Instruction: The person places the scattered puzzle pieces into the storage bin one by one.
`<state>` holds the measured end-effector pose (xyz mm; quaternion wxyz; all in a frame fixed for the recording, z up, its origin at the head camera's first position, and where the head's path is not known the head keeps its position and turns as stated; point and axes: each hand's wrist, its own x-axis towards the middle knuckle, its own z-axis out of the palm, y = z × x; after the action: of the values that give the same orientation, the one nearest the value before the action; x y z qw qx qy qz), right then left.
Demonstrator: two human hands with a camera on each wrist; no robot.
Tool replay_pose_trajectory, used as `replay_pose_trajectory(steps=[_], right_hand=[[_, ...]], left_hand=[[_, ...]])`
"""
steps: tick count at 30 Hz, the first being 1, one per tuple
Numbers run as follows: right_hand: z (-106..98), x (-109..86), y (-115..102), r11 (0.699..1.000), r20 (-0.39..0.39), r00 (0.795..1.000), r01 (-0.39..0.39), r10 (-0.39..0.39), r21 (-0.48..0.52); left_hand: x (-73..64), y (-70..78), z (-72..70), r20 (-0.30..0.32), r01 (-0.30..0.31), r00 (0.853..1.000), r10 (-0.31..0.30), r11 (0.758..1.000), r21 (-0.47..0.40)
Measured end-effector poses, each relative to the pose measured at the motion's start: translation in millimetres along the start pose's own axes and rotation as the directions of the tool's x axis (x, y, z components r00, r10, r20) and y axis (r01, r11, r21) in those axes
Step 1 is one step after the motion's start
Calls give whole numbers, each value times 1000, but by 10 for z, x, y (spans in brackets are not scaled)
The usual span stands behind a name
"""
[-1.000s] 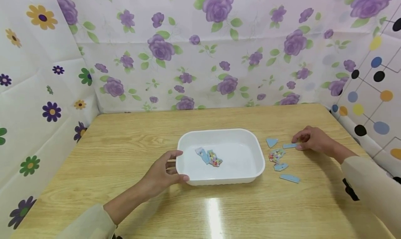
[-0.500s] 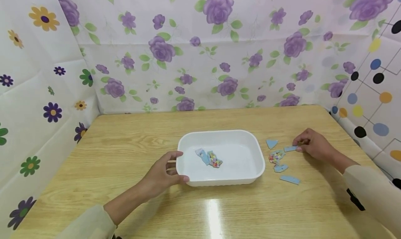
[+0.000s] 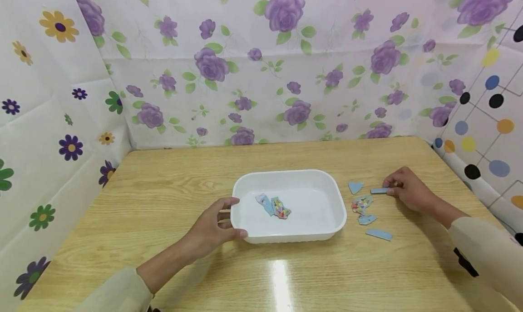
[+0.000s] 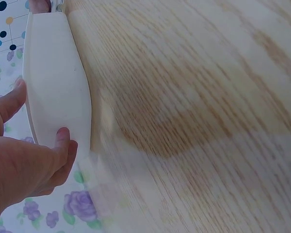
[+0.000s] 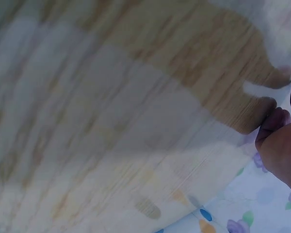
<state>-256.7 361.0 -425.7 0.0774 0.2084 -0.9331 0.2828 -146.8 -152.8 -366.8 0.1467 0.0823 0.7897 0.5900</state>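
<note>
Gathering puzzle pieces, we steady the tray (image 3: 336,202) with our left hand (image 3: 208,229) gripping its rim while our right hand (image 3: 406,190) pinches a blue strip (image 3: 379,190), which next needs lifting cleanly over the wall.

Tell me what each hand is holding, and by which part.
The left hand grips the white tray by its left rim. The right hand pinches a blue puzzle piece at its right end.

Wooden table (image 3: 163,189), floral wall sheets (image 3: 286,76)
</note>
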Motion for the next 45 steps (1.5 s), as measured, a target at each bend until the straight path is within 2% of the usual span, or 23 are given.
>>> replay_pose_trajectory(steps=[8, 13, 22, 34, 41, 45], right_hand=[[-41, 33, 34, 1000, -15, 1000, -24, 24, 14], [-59, 34, 31, 998, 6, 999, -53, 53, 42], [-135, 48, -19, 997, 13, 999, -42, 41, 71], [-229, 112, -128, 998, 2, 1000, -20, 20, 52], [-256, 198, -250, 997, 25, 998, -64, 62, 51], [-236, 251, -368, 996, 34, 998, -61, 59, 64]], left_hand=[[5, 6, 2, 14, 0, 1000, 0, 1000, -7], [10, -2, 4, 15, 3, 1000, -3, 1000, -10], [-1, 24, 8, 1, -1, 1000, 1, 1000, -8], [-8, 2, 8, -23, 15, 1000, -14, 1000, 20], [7, 1, 7, -14, 2, 1000, -2, 1000, 17], [9, 13, 10, -22, 6, 1000, -5, 1000, 26]])
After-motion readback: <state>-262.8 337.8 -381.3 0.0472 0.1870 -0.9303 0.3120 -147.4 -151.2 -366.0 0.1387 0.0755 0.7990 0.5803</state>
